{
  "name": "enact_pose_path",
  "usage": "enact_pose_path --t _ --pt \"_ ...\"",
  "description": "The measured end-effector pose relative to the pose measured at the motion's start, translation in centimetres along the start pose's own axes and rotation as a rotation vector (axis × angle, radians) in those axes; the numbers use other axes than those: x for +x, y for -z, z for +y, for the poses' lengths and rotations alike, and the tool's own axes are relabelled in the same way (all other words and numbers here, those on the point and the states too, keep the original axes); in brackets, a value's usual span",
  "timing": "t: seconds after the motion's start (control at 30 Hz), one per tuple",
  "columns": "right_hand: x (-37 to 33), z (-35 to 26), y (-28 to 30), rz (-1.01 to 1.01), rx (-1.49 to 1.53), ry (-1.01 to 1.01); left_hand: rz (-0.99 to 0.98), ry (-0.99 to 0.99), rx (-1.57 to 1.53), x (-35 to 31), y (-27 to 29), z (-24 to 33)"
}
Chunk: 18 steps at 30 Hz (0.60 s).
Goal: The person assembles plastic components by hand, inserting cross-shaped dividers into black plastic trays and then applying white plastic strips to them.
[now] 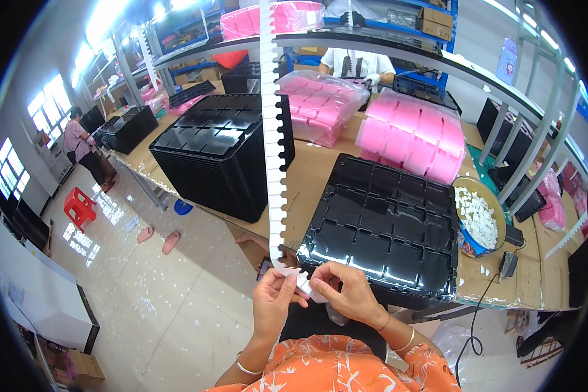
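Observation:
A long white strip with notches along one edge (273, 163) hangs down from the top of the view and bends at its lower end. My left hand (272, 302) is closed on that lower end, thumb on top. Close beside it, my right hand (347, 293) has its thumb and fingertips pinched at the end of the same strip; small white tabs show between the two hands. Just beyond my right hand lies a stack of black plastic trays (379, 225) with moulded compartments. Whether a piece is coming loose in my fingers is too small to tell.
A tall stack of black trays (206, 157) stands left on the cardboard-covered table. Pink rolls in clear film (411, 137) lie behind. A tub (467, 242) of white pieces and a cabled black adapter (508, 264) are right. Co-workers stand across (356, 63) and far left (78, 140).

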State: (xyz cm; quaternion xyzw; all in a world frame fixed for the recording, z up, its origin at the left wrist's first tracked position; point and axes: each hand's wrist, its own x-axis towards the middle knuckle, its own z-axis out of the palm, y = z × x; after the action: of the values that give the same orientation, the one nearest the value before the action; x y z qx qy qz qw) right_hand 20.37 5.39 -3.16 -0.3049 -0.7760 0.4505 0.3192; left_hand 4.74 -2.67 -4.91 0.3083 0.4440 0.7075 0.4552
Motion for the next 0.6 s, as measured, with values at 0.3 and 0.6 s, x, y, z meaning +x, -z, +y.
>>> enact_pose_path --t 0.3,0.6 --pt "2.7 -2.1 3.3 0.197 -0.336 0.417 0.052 0.09 -0.084 2.3 0.5 -2.1" --pt "18.0 6.4 15.3 0.133 -0.59 0.111 0.254 -0.278 0.72 1.6 7.1 -9.2"
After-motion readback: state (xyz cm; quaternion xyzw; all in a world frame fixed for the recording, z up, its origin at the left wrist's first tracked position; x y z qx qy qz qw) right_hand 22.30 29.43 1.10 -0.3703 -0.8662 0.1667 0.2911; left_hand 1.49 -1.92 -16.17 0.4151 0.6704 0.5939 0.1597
